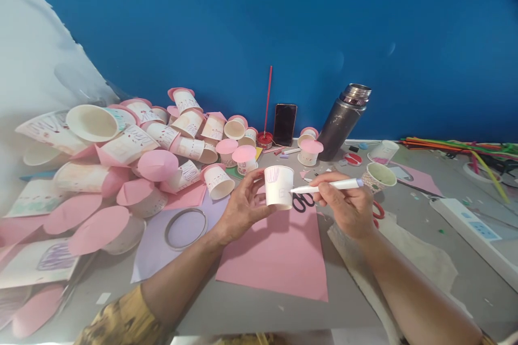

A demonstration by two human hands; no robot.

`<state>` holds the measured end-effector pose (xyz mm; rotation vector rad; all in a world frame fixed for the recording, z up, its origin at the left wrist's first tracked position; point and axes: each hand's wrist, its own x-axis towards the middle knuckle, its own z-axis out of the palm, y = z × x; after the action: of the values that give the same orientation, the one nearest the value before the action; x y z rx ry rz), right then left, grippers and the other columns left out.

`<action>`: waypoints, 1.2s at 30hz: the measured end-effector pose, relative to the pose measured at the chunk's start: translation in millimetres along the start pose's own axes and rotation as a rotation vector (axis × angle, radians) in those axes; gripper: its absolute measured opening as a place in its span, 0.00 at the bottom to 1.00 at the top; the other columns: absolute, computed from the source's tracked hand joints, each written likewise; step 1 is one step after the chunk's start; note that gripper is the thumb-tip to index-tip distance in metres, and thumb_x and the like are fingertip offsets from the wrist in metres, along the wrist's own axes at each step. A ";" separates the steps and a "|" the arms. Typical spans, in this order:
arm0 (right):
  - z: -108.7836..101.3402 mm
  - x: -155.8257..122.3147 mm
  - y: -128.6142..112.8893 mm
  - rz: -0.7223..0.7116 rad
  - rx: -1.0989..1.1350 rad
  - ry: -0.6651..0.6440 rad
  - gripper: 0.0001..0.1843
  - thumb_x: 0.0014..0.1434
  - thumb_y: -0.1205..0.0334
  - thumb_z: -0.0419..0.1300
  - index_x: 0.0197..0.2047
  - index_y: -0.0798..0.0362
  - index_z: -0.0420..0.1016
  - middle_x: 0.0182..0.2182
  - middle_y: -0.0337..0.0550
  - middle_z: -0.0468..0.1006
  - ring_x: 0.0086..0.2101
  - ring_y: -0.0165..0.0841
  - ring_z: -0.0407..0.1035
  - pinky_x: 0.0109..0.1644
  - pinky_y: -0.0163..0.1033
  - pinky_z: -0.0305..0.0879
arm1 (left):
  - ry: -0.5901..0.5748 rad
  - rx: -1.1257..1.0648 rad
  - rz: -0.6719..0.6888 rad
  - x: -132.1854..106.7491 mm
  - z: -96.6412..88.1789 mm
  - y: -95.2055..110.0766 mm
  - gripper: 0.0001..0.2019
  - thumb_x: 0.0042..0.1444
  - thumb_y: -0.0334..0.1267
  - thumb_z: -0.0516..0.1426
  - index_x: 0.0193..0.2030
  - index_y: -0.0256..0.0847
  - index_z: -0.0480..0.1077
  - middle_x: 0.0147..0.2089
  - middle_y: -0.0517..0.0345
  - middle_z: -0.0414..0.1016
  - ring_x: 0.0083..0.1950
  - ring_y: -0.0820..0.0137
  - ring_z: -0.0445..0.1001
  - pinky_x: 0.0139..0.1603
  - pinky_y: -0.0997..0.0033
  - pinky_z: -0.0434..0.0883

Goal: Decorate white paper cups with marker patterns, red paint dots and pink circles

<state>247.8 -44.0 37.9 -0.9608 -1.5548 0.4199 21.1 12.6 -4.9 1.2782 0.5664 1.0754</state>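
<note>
My left hand (243, 205) grips a small white paper cup (279, 186), upright, just above a pink paper sheet (279, 253). Faint purple marks show on the cup's side. My right hand (348, 205) is closed round a white marker (327, 186) with a blue end. The marker lies nearly level and its tip touches the cup's right side. Black-handled scissors (302, 202) lie on the table right behind the cup.
A big pile of decorated paper cups with pink lids (162, 140) fills the left. A tape ring (186, 228) lies on lilac paper. A phone (285, 124), a steel flask (342, 118), more cups (378, 177), coloured sticks (465, 146) and a white power strip (473, 226) stand further back and right.
</note>
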 end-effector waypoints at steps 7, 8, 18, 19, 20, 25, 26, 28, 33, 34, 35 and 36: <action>1.0 -1.4 -1.0 -0.029 -0.018 -0.023 0.10 0.70 0.63 0.59 0.40 0.52 0.82 0.23 0.37 0.78 0.22 0.29 0.71 0.28 0.36 0.68 | 0.008 0.002 -0.004 0.5 -0.7 -1.0 0.36 0.45 0.34 0.75 0.60 0.48 0.68 0.67 0.46 0.70 0.71 0.49 0.67 0.66 0.49 0.71; 0.7 -1.7 -1.1 -0.031 -0.022 -0.033 0.10 0.70 0.63 0.59 0.40 0.52 0.82 0.22 0.36 0.77 0.23 0.29 0.71 0.28 0.36 0.68 | 0.008 0.001 -0.004 0.5 -1.0 -1.7 0.36 0.45 0.34 0.75 0.60 0.48 0.67 0.67 0.46 0.70 0.71 0.49 0.68 0.65 0.49 0.71; 0.1 -2.0 -2.2 -0.061 0.026 -0.033 0.09 0.69 0.67 0.59 0.41 0.50 0.82 0.23 0.34 0.77 0.23 0.28 0.70 0.28 0.34 0.66 | -0.003 0.020 -0.008 -0.1 -2.7 -2.6 0.36 0.47 0.33 0.74 0.61 0.48 0.67 0.67 0.46 0.70 0.71 0.51 0.68 0.62 0.52 0.72; 0.4 -2.2 -2.2 -0.061 0.030 -0.038 0.09 0.69 0.67 0.59 0.41 0.50 0.82 0.23 0.34 0.77 0.23 0.28 0.71 0.28 0.34 0.66 | -0.006 0.025 -0.005 -0.2 -2.7 -2.5 0.35 0.47 0.33 0.74 0.61 0.48 0.67 0.68 0.46 0.70 0.71 0.50 0.68 0.62 0.52 0.72; 0.8 -2.6 -2.0 -0.058 0.030 -0.046 0.09 0.70 0.67 0.59 0.41 0.50 0.82 0.24 0.34 0.78 0.23 0.28 0.71 0.28 0.34 0.66 | -0.009 0.029 -0.004 -0.3 -2.6 -2.4 0.35 0.47 0.34 0.74 0.61 0.48 0.67 0.68 0.46 0.70 0.70 0.50 0.68 0.62 0.52 0.72; 1.9 -4.4 -1.2 -0.050 -0.024 -0.071 0.09 0.70 0.66 0.59 0.42 0.50 0.82 0.24 0.36 0.80 0.23 0.29 0.72 0.30 0.36 0.68 | -0.006 0.040 0.002 -0.3 -1.0 -1.6 0.36 0.46 0.35 0.74 0.61 0.48 0.66 0.67 0.46 0.71 0.70 0.49 0.69 0.63 0.51 0.72; 1.8 -4.4 -1.3 -0.050 -0.038 -0.070 0.09 0.70 0.65 0.59 0.41 0.50 0.82 0.24 0.36 0.80 0.23 0.29 0.72 0.31 0.36 0.69 | -0.005 0.041 0.001 -0.2 -0.7 -1.5 0.36 0.46 0.34 0.74 0.61 0.48 0.66 0.67 0.45 0.71 0.70 0.49 0.69 0.63 0.51 0.73; 1.4 -3.9 -1.9 -0.054 -0.063 -0.069 0.10 0.70 0.65 0.59 0.40 0.50 0.82 0.24 0.35 0.80 0.23 0.29 0.72 0.32 0.37 0.69 | 0.000 0.038 -0.003 -0.1 -0.4 -1.5 0.36 0.46 0.34 0.74 0.61 0.48 0.66 0.68 0.45 0.72 0.71 0.50 0.69 0.63 0.52 0.73; 1.7 -1.0 -3.4 -0.054 -0.099 -0.057 0.11 0.69 0.66 0.59 0.38 0.50 0.82 0.22 0.34 0.78 0.23 0.29 0.71 0.31 0.36 0.68 | 0.006 0.037 -0.005 -0.1 -1.5 -2.3 0.36 0.45 0.34 0.74 0.61 0.47 0.67 0.67 0.46 0.72 0.70 0.50 0.69 0.63 0.51 0.73; 2.0 -0.6 -3.3 -0.052 -0.095 -0.053 0.11 0.69 0.66 0.59 0.37 0.50 0.82 0.22 0.34 0.77 0.23 0.29 0.71 0.31 0.36 0.67 | 0.006 0.039 -0.006 -0.2 -1.7 -2.3 0.36 0.45 0.34 0.74 0.61 0.47 0.67 0.67 0.45 0.72 0.70 0.50 0.69 0.63 0.51 0.73; 2.2 -0.4 -2.9 -0.049 -0.086 -0.050 0.11 0.69 0.66 0.59 0.37 0.50 0.82 0.22 0.34 0.77 0.23 0.28 0.70 0.30 0.35 0.67 | 0.008 0.040 -0.007 -0.4 -1.9 -2.2 0.36 0.46 0.34 0.74 0.61 0.47 0.67 0.67 0.46 0.72 0.70 0.50 0.69 0.64 0.51 0.73; 2.2 -0.4 -2.4 -0.044 -0.072 -0.043 0.11 0.69 0.66 0.59 0.37 0.50 0.82 0.22 0.34 0.77 0.23 0.28 0.70 0.30 0.35 0.67 | 0.010 0.041 -0.008 -0.5 -1.9 -2.1 0.36 0.46 0.34 0.75 0.61 0.48 0.67 0.67 0.46 0.72 0.70 0.50 0.69 0.63 0.51 0.73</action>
<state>244.9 -45.2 38.8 -0.9766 -1.6364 0.3582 19.9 13.2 -7.5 1.3056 0.6029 1.0687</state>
